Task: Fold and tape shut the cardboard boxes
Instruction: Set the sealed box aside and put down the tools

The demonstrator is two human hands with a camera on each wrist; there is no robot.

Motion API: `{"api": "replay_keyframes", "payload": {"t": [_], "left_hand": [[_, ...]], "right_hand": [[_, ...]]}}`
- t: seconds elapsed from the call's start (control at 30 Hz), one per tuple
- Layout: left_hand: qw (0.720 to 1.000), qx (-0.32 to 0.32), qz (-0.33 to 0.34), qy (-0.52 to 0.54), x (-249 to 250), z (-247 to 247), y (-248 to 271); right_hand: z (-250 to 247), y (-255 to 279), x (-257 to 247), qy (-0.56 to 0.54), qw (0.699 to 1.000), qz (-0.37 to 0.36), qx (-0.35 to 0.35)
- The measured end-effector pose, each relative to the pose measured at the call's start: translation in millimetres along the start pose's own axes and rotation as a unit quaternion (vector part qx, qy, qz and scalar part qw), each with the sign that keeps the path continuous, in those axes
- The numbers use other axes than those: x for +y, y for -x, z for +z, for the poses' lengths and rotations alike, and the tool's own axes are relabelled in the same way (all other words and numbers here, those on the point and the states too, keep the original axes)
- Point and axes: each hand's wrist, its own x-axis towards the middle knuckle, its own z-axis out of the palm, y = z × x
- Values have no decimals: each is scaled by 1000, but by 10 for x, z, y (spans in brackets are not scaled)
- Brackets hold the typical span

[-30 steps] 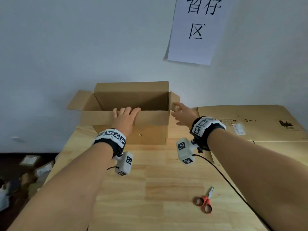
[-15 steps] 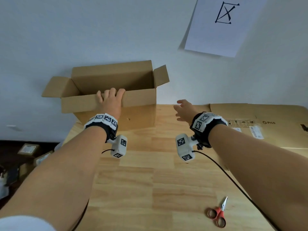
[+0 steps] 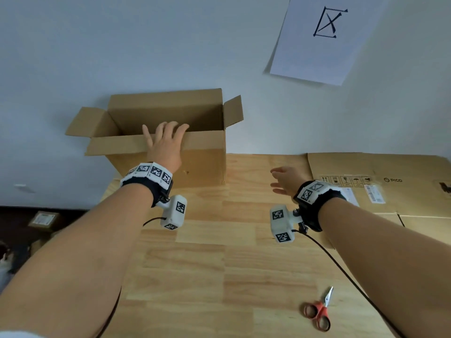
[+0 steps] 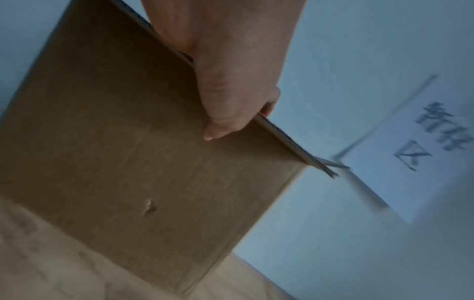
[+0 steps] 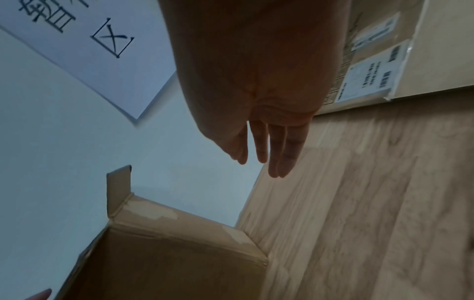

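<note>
Wooden table (image 3: 219, 264) against a pale wall; paper sign (image 3: 324, 37) pinned above. Item one: box (image 3: 170, 142), open-topped, at the table's far left edge, all four flaps still up or splayed. Left hand (image 3: 166, 145) grips the near flap, fingers over its top edge, thumb pressed on the outer face in the left wrist view. Right hand (image 3: 284, 182): a second ago on the box's right flap, now withdrawn and hovering over bare table, well apart from the box, fingers straight and slightly spread, holding nothing. Box has shifted leftward since then under the left hand. Item two: flattened cartons (image 3: 380, 184), far right, unfolded. Item three: scissors (image 3: 318, 311), near right. Tape: none visible. Judgement: folding barely begun; the freed right hand likely goes next to a flap or to fetch tape.
</note>
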Motion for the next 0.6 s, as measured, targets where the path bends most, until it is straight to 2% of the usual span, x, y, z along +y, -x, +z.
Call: {"api": "replay_keyframes", "payload": {"t": [0.2, 0.3, 0.43, 0.53, 0.6], "left_hand": [[985, 28, 154, 75, 644, -193, 268], [975, -18, 186, 123, 1062, -96, 512], [960, -146, 158, 180, 1576, 219, 974], [951, -213, 102, 199, 1733, 437, 1290], [934, -266, 71, 229, 1797, 559, 1533]], "right_hand": [[-421, 337, 427, -50, 998, 19, 31], [-686, 597, 862, -53, 996, 34, 65], [-1002, 954, 1583, 34, 995, 31, 89], [-1110, 1123, 1981, 118, 990, 36, 69], [-1126, 1234, 2176, 205, 977, 28, 47]]}}
